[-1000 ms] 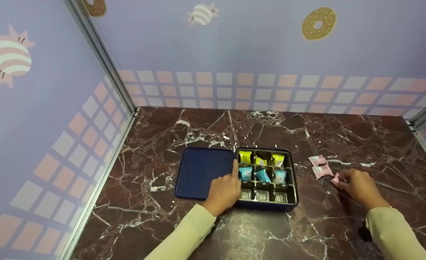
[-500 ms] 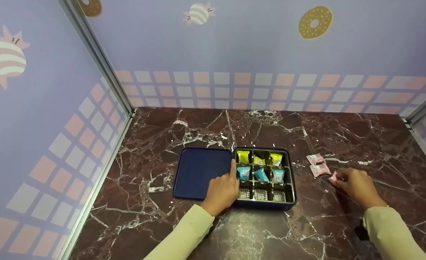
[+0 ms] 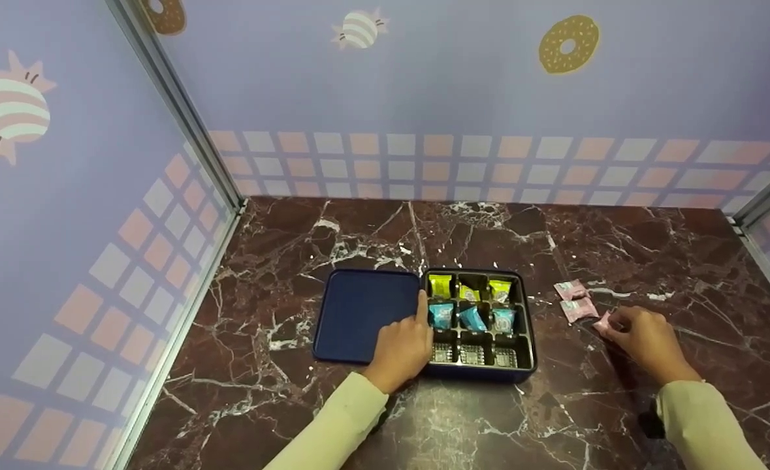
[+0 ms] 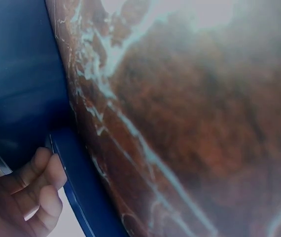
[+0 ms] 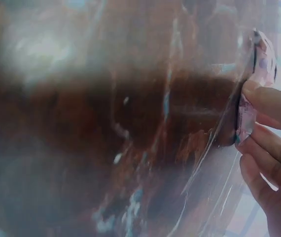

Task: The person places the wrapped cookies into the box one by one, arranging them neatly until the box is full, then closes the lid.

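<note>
A dark blue box lies open in the head view, its black tray divided into compartments. Yellow-green wrapped candies fill the back row and blue wrapped candies the middle row; the front row holds none. My left hand holds the box at its left side, index finger straight along the rim, other fingers curled by the lid edge. To the right, my right hand pinches a pink wrapped candy between thumb and fingers, low at the table. Two more pink candies lie just beyond it.
The blue lid lies flat against the box's left side. Everything stands on a dark red marbled table. Purple panels with printed sweets and checks enclose the back and sides.
The head view has shifted slightly. Both hands keep nearly the same places, the right still pinching the pink candy and the left still at the box.
</note>
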{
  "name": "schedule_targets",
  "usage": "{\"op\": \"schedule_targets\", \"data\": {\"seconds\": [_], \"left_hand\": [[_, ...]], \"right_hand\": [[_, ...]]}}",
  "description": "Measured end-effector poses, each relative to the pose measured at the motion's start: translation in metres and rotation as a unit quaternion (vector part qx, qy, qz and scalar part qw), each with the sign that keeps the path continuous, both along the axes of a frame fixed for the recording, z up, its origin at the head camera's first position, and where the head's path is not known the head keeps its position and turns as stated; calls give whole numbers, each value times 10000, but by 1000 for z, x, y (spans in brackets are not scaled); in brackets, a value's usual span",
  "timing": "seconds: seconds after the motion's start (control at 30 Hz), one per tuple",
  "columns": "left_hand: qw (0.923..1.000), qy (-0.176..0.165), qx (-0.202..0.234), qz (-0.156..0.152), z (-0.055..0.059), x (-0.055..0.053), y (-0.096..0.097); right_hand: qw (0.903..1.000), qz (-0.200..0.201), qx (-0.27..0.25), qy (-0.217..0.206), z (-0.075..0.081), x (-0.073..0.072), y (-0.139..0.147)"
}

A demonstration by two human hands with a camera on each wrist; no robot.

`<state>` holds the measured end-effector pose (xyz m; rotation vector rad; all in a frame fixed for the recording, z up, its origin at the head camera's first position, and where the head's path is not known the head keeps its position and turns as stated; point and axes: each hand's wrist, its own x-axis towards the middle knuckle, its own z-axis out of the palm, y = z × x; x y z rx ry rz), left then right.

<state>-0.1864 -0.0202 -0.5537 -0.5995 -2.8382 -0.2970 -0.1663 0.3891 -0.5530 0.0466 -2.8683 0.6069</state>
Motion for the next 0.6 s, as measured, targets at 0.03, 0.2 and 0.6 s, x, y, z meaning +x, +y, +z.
{"op": "schedule_targets", "data": {"seconds": [0.03, 0.2, 0.6], "left_hand": [[9999, 112, -1, -12, -1, 0, 0], [9983, 570, 33, -74, -2, 1, -1], [9992, 376, 76, -57, -3, 2, -2]], "right_hand": [[10000, -18, -23, 37, -1, 0, 0], [9996, -110, -152, 188, -3, 2, -1], [9970, -534, -568, 11, -4, 3, -6]]}}
